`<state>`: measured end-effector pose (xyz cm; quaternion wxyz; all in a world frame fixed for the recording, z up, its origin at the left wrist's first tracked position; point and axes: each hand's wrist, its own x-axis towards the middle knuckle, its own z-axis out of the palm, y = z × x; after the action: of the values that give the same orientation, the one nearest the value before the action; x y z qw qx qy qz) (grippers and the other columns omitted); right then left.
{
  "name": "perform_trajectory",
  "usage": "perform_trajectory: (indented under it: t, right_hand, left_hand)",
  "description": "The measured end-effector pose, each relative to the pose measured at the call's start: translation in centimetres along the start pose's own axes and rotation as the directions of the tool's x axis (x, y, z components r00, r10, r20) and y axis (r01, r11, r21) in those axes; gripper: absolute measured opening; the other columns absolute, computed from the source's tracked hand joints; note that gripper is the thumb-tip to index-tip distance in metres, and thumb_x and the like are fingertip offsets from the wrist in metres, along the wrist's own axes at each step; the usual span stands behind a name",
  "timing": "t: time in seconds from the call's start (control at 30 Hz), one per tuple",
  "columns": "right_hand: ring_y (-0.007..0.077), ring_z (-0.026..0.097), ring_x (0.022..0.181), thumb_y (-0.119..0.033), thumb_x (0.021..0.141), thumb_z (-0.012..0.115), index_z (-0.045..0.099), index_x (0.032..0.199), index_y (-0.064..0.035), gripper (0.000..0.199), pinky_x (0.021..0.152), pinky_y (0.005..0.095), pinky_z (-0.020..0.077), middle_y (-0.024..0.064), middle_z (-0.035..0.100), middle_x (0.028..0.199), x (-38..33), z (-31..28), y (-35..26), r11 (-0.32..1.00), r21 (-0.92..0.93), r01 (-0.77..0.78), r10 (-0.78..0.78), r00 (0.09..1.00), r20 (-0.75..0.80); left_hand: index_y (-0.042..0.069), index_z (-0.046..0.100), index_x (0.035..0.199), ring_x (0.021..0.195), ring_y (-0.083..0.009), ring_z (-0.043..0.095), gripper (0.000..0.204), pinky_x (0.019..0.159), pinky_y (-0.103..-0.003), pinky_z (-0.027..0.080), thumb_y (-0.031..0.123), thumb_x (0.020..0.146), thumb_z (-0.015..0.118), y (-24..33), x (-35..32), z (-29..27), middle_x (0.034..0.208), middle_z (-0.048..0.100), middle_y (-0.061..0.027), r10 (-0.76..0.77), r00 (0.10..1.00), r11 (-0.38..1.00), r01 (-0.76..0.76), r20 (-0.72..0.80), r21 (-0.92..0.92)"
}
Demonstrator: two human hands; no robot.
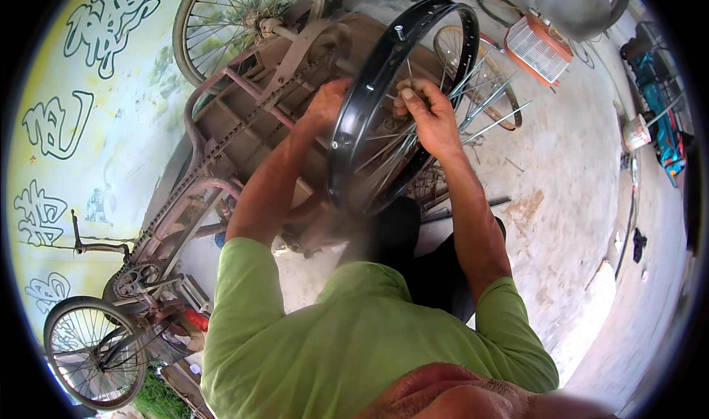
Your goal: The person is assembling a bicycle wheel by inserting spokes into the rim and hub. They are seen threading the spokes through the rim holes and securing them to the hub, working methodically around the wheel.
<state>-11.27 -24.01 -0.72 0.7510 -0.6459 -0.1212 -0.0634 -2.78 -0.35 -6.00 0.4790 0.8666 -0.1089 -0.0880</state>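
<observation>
A glossy black metal wheel rim stands between the hands, long axis near-left to far-right — left hand beside its left edge, grip hidden; right hand pinched closed, contents unclear.

The wheel rim is black metal, smooth and glossy – it throws back pale highlights – while the spokes look like bright, silvery metal wire. Dull, scuffed paint covers the tricycle's metal frame, and its chain looks matt and grimy. The wheel's tyre beside the wall seems dusty rubber; the wall itself has chalky, patchy paint. Soft matt cloth makes the green shirt. The floor looks like stained concrete – mostly smooth.
</observation>
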Motion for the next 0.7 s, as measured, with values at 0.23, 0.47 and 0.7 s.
perform_trajectory:
  t: [0.23,0.47,0.7]
  right_hand:
    - [0.0127,0.063,0.087,-0.020,0.098,0.060,0.060,0.114,-0.0012,0.025,0.080,0.0287,0.0536,0.0054,0.065,0.098,-0.1,-0.4,-0.4,0.998,-0.013,-0.055,0.056,0.998,0.028]
    - [0.0140,0.064,0.089,-0.020,0.098,0.059,0.060,0.115,-0.0024,0.025,0.080,0.0292,0.0538,0.0052,0.065,0.102,0.0,-0.5,0.6,0.998,-0.030,-0.058,0.058,0.998,0.014]
    - [0.0141,0.066,0.083,-0.021,0.098,0.059,0.060,0.114,-0.0028,0.024,0.077,0.0276,0.0506,0.0053,0.068,0.092,0.0,-0.7,0.9,0.997,-0.069,-0.020,0.019,1.000,-0.009]
  left_hand:
    - [0.003,0.061,0.092,0.067,-0.0111,0.064,0.013,0.061,-0.024,0.053,-0.008,0.085,0.062,9.5,-3.8,-5.1,0.079,0.066,-0.0056,0.322,0.920,0.789,-0.391,-0.224,-0.473]
    - [-0.001,0.066,0.103,0.066,-0.0084,0.059,0.017,0.061,-0.022,0.049,-0.007,0.087,0.066,17.1,-9.8,-6.9,0.085,0.066,-0.0045,0.440,0.891,0.872,-0.453,-0.109,-0.186]
    - [0.001,0.070,0.100,0.076,-0.0128,0.062,0.020,0.067,-0.025,0.050,-0.005,0.081,0.071,17.8,-10.5,-5.8,0.092,0.065,-0.0063,0.636,0.761,0.764,-0.599,-0.126,0.239]
